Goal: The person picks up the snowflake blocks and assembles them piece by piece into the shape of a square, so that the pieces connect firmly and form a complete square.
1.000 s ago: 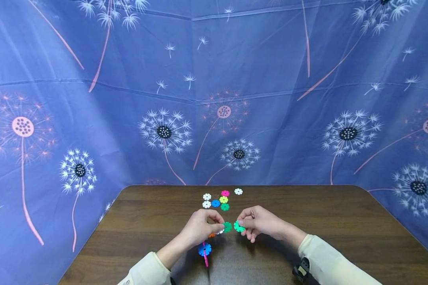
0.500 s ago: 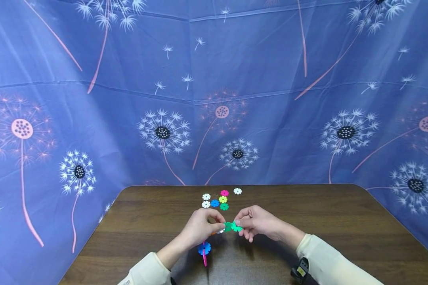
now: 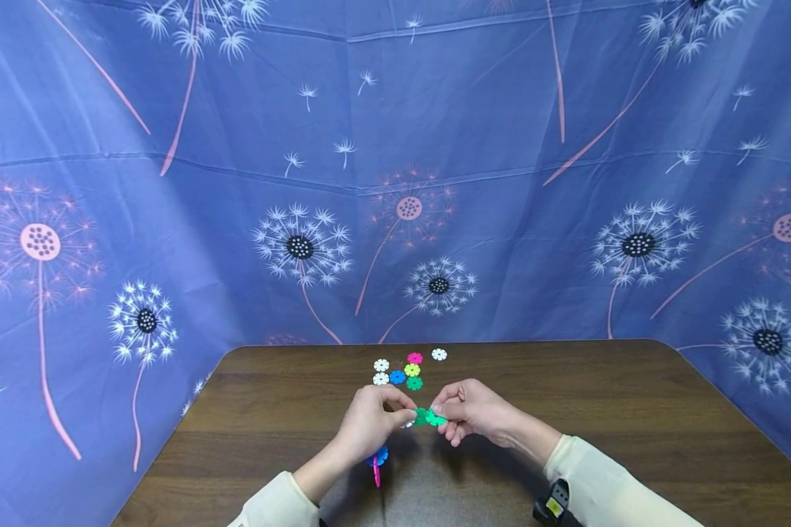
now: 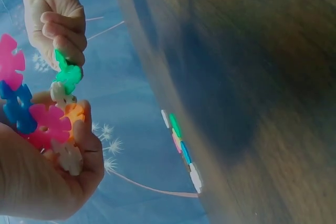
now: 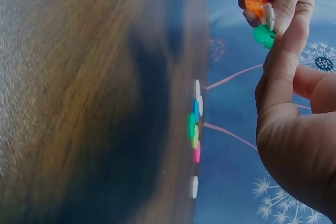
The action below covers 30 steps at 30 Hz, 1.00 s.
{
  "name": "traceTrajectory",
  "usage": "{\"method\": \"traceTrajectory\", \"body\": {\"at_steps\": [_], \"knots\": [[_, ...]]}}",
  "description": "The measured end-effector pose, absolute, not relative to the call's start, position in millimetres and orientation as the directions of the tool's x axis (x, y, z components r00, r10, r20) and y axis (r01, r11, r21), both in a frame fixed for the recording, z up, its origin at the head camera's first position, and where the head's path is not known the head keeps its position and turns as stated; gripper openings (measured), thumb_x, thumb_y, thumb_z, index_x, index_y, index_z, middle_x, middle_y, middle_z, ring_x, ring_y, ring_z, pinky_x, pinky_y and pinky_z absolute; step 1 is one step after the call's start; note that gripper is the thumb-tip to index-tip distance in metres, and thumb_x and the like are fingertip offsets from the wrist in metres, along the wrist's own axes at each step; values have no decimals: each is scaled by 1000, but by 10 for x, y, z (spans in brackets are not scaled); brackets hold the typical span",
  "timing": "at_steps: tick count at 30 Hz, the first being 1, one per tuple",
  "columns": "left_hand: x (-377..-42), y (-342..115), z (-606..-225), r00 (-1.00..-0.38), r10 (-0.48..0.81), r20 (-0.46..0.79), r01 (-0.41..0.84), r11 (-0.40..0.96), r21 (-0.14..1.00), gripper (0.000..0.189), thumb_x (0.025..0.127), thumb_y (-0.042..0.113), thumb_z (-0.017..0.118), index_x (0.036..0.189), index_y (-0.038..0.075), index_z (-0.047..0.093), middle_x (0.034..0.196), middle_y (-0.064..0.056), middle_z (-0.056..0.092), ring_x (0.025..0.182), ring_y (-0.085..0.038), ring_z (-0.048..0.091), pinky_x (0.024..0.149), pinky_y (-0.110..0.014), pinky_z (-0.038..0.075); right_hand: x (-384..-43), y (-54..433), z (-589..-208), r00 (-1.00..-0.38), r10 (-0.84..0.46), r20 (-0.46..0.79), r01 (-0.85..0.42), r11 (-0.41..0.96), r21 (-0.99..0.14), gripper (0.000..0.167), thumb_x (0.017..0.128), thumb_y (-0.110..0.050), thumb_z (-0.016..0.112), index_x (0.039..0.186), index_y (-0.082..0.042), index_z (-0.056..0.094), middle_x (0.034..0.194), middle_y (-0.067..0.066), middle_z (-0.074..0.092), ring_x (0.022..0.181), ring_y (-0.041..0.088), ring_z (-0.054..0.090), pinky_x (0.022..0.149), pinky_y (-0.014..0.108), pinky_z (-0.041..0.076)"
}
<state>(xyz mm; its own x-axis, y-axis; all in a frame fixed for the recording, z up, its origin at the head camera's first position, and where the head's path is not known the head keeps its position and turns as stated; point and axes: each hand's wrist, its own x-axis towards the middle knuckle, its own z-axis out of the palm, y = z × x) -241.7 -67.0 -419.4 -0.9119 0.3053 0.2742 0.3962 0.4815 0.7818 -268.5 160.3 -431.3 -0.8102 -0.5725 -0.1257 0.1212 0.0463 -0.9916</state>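
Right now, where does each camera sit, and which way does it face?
Head: worn on the head, facing forward and down at the table, loose discs and patterned cloth; the left hand, right hand and both sleeves show.
Left wrist: on that wrist, facing the joined discs at the left hand, with the right hand beyond.
Right wrist: on that wrist, facing past the right hand to the left hand and joined discs.
Both wrist views share the hands, discs, table and cloth.
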Motion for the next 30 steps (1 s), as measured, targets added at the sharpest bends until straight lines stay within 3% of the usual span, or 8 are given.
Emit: {"method": "traceTrajectory", "body": {"at_steps": [15, 23, 30], "knots": [[-2413, -649, -4202, -905, 281, 319, 421, 488, 765, 4, 85, 10, 81, 82, 8, 79, 78, 12, 67, 66, -11, 56, 56, -24, 46, -2671, 1551, -4324, -833, -540, -120, 130, 19, -991, 10, 98, -3, 61, 102, 7, 61, 72, 10, 66, 56, 9, 63, 55, 26, 57], [-2366, -630, -4203, -927, 329, 181, 307, 386, 870, 5, 87, 13, 80, 85, 12, 75, 67, 2, 67, 55, -13, 58, 46, -24, 43, -2721, 1558, -4334, -854, -513, -81, 60, 57, -997, 25, 98, -8, 64, 109, 15, 64, 74, 4, 64, 58, 9, 58, 55, 24, 53], [-2404, -579, -4212, -941, 333, 61, 163, 286, 944, 14, 97, 18, 69, 100, 4, 69, 78, -7, 66, 61, -14, 55, 48, -26, 46, -2777, 1520, -4285, -846, -531, -48, -68, 195, -978, 20, 99, -12, 66, 106, 5, 73, 73, 2, 62, 56, 7, 53, 52, 22, 47]]}}
